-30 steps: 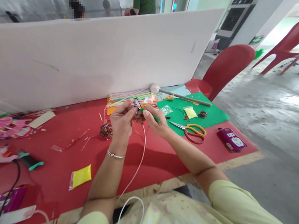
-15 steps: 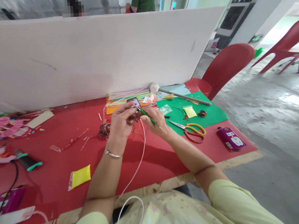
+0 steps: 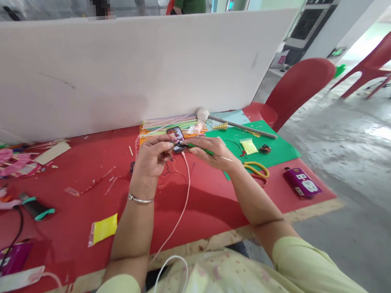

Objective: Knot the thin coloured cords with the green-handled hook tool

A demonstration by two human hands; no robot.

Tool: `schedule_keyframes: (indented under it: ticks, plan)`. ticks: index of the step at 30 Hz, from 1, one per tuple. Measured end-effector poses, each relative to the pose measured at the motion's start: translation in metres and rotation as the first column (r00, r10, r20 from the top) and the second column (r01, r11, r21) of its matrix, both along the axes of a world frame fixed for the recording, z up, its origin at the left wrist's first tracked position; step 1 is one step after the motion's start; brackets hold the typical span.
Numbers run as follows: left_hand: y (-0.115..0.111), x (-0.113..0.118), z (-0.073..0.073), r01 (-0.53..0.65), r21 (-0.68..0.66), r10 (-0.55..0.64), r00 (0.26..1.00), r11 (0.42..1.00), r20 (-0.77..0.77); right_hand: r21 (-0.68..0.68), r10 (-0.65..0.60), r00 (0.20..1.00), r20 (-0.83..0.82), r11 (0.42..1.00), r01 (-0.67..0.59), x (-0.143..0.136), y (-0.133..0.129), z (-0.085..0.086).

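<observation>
My left hand (image 3: 154, 157) is closed in a pinch near the middle of the table, at a small dark object too small to name. In my right hand (image 3: 216, 151) lies a slim green-handled tool (image 3: 205, 150), its thin pale end pointing back toward my wrist. The tool's other end reaches the left fingertips, so the hands nearly meet. Just behind them a phone (image 3: 176, 133) with a lit screen is partly covered by my fingers. From it a white cable (image 3: 189, 187) runs toward me. Behind my left wrist a ball of coloured cord (image 3: 132, 168) is mostly hidden.
Scissors (image 3: 258, 169) show partly beyond my right forearm, on the edge of green sheets (image 3: 279, 152). A purple packet (image 3: 301, 182) lies at right. To the left are a yellow packet (image 3: 104, 228), pliers (image 3: 35, 206) and a pink glue gun (image 3: 0, 200). A white partition (image 3: 126, 71) stands behind.
My left hand has shifted slightly left and my right hand right, the green tool tilting flatter. More of the phone shows; the cord ball and scissor blades are now covered by my arms.
</observation>
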State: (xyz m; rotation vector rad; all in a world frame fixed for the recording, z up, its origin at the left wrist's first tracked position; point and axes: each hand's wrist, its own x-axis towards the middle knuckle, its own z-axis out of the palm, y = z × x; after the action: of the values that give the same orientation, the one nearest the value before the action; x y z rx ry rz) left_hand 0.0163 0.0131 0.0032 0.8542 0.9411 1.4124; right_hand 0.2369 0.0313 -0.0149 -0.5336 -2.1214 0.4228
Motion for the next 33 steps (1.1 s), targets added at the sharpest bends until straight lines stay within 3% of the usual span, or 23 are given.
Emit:
schedule_keyframes:
  ticks: [8,15,17,18,21,22,23,27,30,33]
  plan:
    - [0.002,-0.011,-0.001,0.097,-0.018,-0.098,0.991,0.995,-0.090,0.011,0.095,0.995,0.022,0.995,-0.096,0.003,-0.009,0.011]
    - [0.002,-0.015,-0.002,0.161,-0.060,-0.163,0.986,0.985,-0.031,-0.218,0.150,0.985,-0.084,0.962,-0.165,0.010,-0.016,0.018]
    - [0.002,-0.013,-0.003,0.197,-0.055,-0.198,0.980,0.979,-0.009,-0.362,0.153,0.972,-0.178,0.909,-0.209,0.008,-0.015,0.015]
    - [0.001,-0.010,-0.003,0.213,-0.042,-0.213,0.977,0.976,0.005,-0.452,0.145,0.957,-0.250,0.857,-0.248,0.005,-0.013,0.012]
    - [-0.002,0.004,-0.004,0.220,0.021,-0.220,0.974,0.975,0.045,-0.657,0.076,0.875,-0.477,0.631,-0.413,-0.010,-0.006,-0.003]
    - [-0.003,0.010,-0.005,0.204,0.049,-0.206,0.977,0.978,0.050,-0.677,0.062,0.850,-0.522,0.577,-0.458,-0.016,-0.005,-0.007]
    - [-0.004,0.015,-0.005,0.169,0.083,-0.174,0.983,0.982,0.056,-0.677,0.042,0.831,-0.555,0.558,-0.480,-0.022,-0.004,-0.011]
    - [-0.006,0.029,-0.006,-0.023,0.187,0.003,0.994,0.982,0.110,-0.640,-0.027,0.833,-0.553,0.653,-0.404,-0.040,-0.009,-0.018]
    - [-0.006,0.029,-0.006,-0.035,0.190,0.007,0.989,0.981,0.147,-0.614,-0.071,0.835,-0.545,0.713,-0.340,-0.045,-0.014,-0.021]
    - [-0.006,0.025,-0.005,-0.001,0.180,-0.030,0.985,0.984,0.170,-0.587,-0.065,0.825,-0.561,0.734,-0.341,-0.046,-0.014,-0.025]
